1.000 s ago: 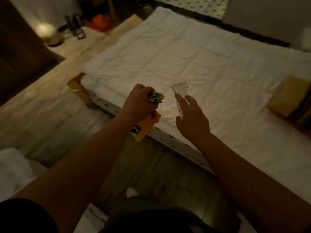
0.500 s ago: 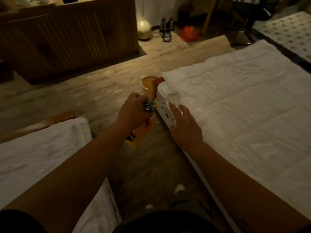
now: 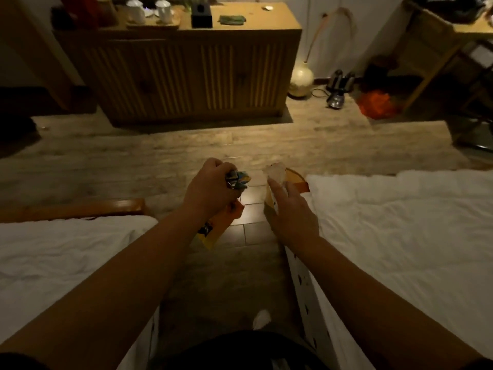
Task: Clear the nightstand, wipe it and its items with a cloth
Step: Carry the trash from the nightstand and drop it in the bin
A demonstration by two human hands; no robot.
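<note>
While both bare arms reach forward between two white-sheeted beds (image 3: 400,236), the left hand (image 3: 210,190) is curled tight round a bunch of crumpled colourful wrappers (image 3: 238,180) and an orange-yellow packet (image 3: 213,231) hanging below it. Just beside it, the right hand (image 3: 293,217) pinches what looks like a crumpled clear plastic bag (image 3: 274,172). Beyond lie wooden floorboards (image 3: 160,156), then a ribbed wooden sideboard (image 3: 186,73) bearing a black box (image 3: 201,14).

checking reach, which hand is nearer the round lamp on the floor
Right. The right hand, holding a clear wrapper, is below and slightly left of the lamp; the left hand is further left.
</note>
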